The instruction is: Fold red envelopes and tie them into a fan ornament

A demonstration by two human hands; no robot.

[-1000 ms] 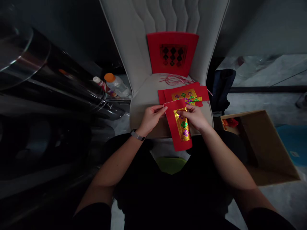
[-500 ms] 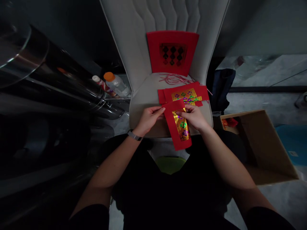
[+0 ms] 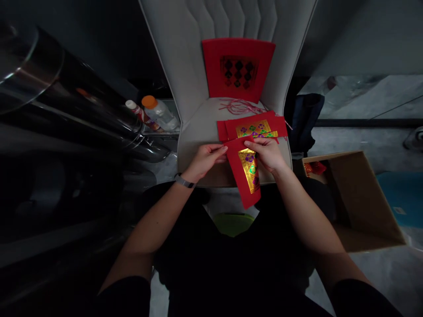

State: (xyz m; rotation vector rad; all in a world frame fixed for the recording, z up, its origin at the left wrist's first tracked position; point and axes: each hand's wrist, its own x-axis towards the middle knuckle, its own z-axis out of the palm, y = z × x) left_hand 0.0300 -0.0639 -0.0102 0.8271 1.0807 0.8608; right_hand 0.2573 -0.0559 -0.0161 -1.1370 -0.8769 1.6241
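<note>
Head view: two bare hands held a red card (image 3: pixel 234 165) with a gold foil panel (image 3: pixel 247 171) above the near edge of a chair seat (image 3: pixel 194 132), its lower end hanging past that edge.
Left hand (image 3: pixel 209 158): thumb and fingers pinched the card's upper left corner.
Right hand (image 3: pixel 267 153): gripped the card's upper right part, thumb on the front.
Card's bend: the right side curved away; an even, light pinch seemed the best way to guide the curve without creasing the foil, the upper edges kept level.
Seat: red foil-panelled cards (image 3: pixel 279 124) lay overlapped toward the right edge, with red-and-white strings (image 3: pixel 238 107) behind them, near the back edge.
Backrest: a larger red card (image 3: pixel 212 66) leaned upright against it.
Room: dimly lit; two bottles (image 3: pixel 161 115) stood beyond the seat's left edge, and an open cardboard box (image 3: pixel 372 193) lay beyond its right.
</note>
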